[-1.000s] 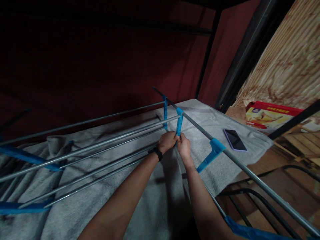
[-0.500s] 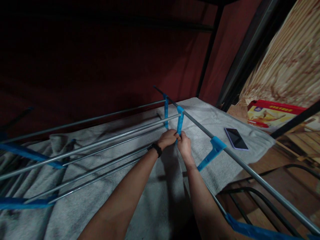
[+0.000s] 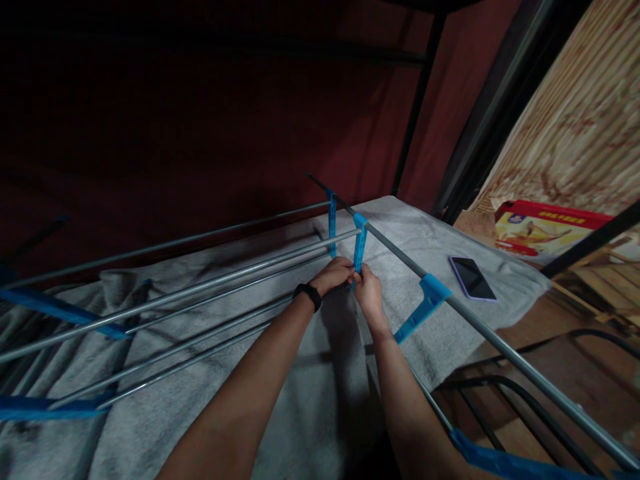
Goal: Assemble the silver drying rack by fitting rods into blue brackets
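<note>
Head view.

Blue bracket (image 3: 359,247), the middle one of its row: near centre, hung from a grey pole (image 3: 397,253) above the grey cloth (image 3: 420,233). Long axis close to upright; hooked head up, free end pointing down between the hands.

Left hand (image 3: 334,275), wearing a black wristband (image 3: 309,297): grip pinched on the bracket's lower end, from the left. Right hand (image 3: 369,293): grip pinched on the same end, from the right. Fingertips of the two meet there; exact finger placing too small to tell.

Pole: long axis from upper middle down to the lower right corner. Metal rod (image 3: 225,279): one end at the bracket, running away to the lower left.

Far bracket (image 3: 333,227): on the pole, near upright. Near bracket (image 3: 425,307): on the pole, slanting down to the left.

Phone (image 3: 473,278): on the cloth, screen up, right of the near bracket.
</note>
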The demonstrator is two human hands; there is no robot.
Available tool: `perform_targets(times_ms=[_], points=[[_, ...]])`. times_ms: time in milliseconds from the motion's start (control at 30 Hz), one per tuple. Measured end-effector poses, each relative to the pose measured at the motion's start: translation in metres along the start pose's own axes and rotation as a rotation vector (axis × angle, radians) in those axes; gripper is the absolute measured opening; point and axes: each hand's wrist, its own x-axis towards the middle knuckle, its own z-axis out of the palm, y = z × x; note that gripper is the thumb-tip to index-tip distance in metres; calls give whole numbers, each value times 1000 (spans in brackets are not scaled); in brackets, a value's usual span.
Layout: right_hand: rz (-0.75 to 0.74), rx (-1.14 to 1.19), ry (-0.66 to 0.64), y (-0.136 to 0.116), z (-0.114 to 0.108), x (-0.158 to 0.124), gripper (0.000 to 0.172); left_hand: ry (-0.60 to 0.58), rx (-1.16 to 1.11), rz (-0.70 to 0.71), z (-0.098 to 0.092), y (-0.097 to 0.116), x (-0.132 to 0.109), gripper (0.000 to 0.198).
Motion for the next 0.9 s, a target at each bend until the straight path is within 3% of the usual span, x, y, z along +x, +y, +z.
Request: perform_targets(times_ms=[167, 433, 900], points=[[-31, 66, 3, -2, -2, 0, 24, -54, -186, 22, 1, -7, 3, 17], [-40, 158, -6, -1, -4, 1, 23, -66, -232, 14, 1, -6, 2, 15], [-72, 70, -18, 3, -1, 2, 27, -44, -363, -109, 1, -10, 5, 6]])
